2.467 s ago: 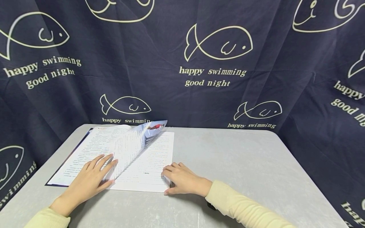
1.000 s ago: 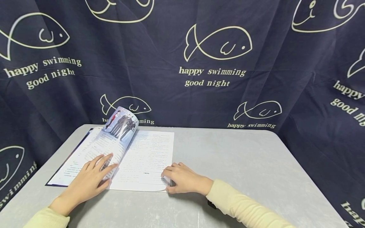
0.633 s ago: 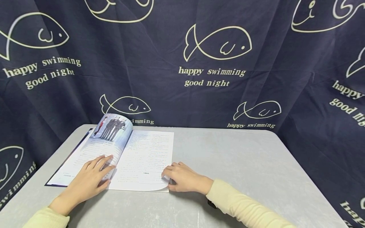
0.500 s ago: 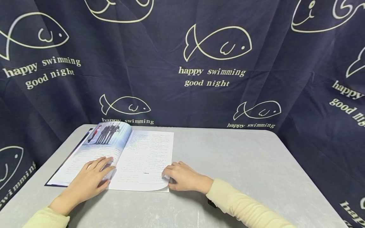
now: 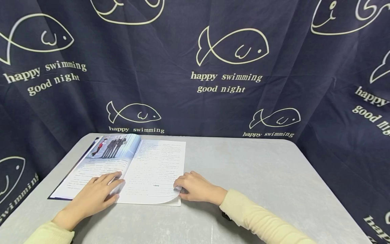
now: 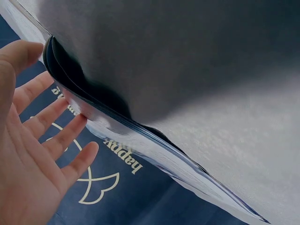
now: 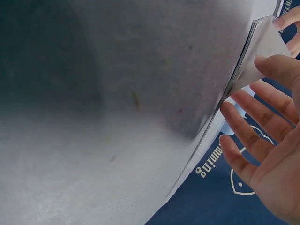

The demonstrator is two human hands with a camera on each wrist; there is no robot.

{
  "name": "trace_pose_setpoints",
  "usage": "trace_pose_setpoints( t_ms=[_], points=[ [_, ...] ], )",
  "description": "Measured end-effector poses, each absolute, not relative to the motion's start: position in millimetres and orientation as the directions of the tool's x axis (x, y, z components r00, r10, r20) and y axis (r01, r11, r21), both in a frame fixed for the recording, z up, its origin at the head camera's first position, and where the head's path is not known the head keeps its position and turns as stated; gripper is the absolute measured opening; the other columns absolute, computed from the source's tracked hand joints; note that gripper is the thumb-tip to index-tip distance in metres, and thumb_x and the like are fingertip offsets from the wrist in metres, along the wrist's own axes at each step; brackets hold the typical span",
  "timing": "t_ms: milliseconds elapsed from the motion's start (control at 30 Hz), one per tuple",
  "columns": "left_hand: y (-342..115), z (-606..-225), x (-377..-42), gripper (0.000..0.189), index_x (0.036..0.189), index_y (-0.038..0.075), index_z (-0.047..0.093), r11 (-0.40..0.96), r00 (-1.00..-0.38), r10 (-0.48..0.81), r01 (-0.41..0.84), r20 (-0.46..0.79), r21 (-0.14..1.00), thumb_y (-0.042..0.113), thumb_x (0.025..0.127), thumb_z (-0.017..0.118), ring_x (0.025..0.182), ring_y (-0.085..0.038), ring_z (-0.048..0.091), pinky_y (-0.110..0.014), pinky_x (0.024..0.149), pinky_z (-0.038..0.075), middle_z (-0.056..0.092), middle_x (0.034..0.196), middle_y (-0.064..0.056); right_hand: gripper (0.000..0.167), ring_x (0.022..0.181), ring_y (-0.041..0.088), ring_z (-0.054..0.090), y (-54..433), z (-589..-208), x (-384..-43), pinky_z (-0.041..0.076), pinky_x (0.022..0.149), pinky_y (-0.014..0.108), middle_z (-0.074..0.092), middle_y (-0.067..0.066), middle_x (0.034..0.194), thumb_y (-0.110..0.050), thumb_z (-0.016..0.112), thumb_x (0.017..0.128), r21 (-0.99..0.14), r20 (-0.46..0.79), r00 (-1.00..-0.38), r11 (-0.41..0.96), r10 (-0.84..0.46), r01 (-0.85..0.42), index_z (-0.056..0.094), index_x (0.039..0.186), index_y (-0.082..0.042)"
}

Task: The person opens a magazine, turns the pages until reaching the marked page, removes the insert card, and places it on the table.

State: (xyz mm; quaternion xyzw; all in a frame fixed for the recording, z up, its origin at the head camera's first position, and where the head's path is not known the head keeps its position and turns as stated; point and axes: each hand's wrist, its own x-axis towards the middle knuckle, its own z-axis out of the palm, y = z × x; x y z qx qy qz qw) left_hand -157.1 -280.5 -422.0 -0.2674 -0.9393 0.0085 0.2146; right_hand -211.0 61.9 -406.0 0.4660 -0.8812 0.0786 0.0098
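Note:
An open magazine (image 5: pixel 152 164) with a dark cover lies on the left half of the table. Its left page (image 5: pixel 100 164) carries a picture of figures in suits above printed text; the right page is mostly text. My left hand (image 5: pixel 94 195) rests on the lower left page beside the spine, fingers extended. In the left wrist view, those fingers (image 6: pixel 70 136) lie relaxed along the magazine's bottom edge. At the lower right corner, my right hand (image 5: pixel 198 187) pinches a lifted page. The right wrist view shows the thumb under the bent page corner (image 7: pixel 269 44).
The magazine lies on a grey table (image 5: pixel 243 169) with rounded far corners. Dark blue curtains (image 5: pixel 182 112) printed with fish and lettering hang behind the table and along both sides.
The illustrated page has swung over to the left and settled flat under my left hand. My right hand has taken the lower right page corner, curling it upward; both hands have barely shifted.

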Motion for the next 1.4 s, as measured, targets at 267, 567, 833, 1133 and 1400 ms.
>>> trace_pose_setpoints(
  t_ms=[267,567,833,1133,1400],
  points=[
    [-277,-422,-156,0.047,0.11,0.02,0.063,0.86,-0.777,0.496,0.502,0.389,-0.092,0.044,0.071,0.07,0.105,-0.03,0.054,-0.051,0.073,0.042,0.057,0.121,-0.006,0.017,0.077,0.001,0.054,61,-405,-213,0.035,0.069,0.017,0.068,-0.01,0.094,-0.022,0.066,0.079,-0.112,0.152,-0.537,0.525,-0.83,-0.844,0.068,0.095,-0.019],
    [-273,-421,-154,0.055,0.112,0.021,0.062,0.862,-0.785,0.486,0.502,0.384,-0.066,0.055,0.069,0.069,0.106,-0.032,0.054,-0.053,0.076,0.043,0.057,0.121,-0.006,0.011,0.082,0.002,0.06,60,-400,-212,0.038,0.07,0.018,0.069,-0.011,0.092,-0.022,0.065,0.081,-0.092,0.206,-0.54,0.534,-0.816,-0.841,0.07,0.09,-0.02],
    [-273,-423,-154,0.062,0.112,0.022,0.062,0.858,-0.784,0.494,0.509,0.376,-0.066,0.064,0.068,0.064,0.103,-0.033,0.056,-0.052,0.075,0.044,0.059,0.119,-0.005,0.01,0.082,0.003,0.06,59,-399,-213,0.038,0.069,0.018,0.069,-0.011,0.091,-0.022,0.065,0.081,-0.074,0.245,-0.533,0.532,-0.81,-0.843,0.07,0.089,-0.02],
    [-272,-423,-155,0.063,0.11,0.023,0.062,0.861,-0.799,0.495,0.504,0.341,-0.067,0.067,0.066,0.063,0.103,-0.037,0.055,-0.055,0.074,0.043,0.058,0.118,-0.003,0.008,0.081,0.003,0.06,59,-398,-216,0.039,0.068,0.018,0.069,-0.011,0.089,-0.021,0.064,0.082,-0.073,0.301,-0.516,0.521,-0.801,-0.851,0.07,0.088,-0.02],
    [-270,-420,-154,0.064,0.109,0.022,0.062,0.868,-0.811,0.484,0.492,0.329,-0.067,0.068,0.065,0.063,0.101,-0.038,0.055,-0.055,0.075,0.043,0.059,0.117,-0.003,0.007,0.081,0.004,0.059,58,-398,-215,0.039,0.069,0.019,0.068,-0.012,0.089,-0.023,0.063,0.084,-0.068,0.369,-0.499,0.512,-0.785,-0.856,0.069,0.087,-0.021]
  ],
)
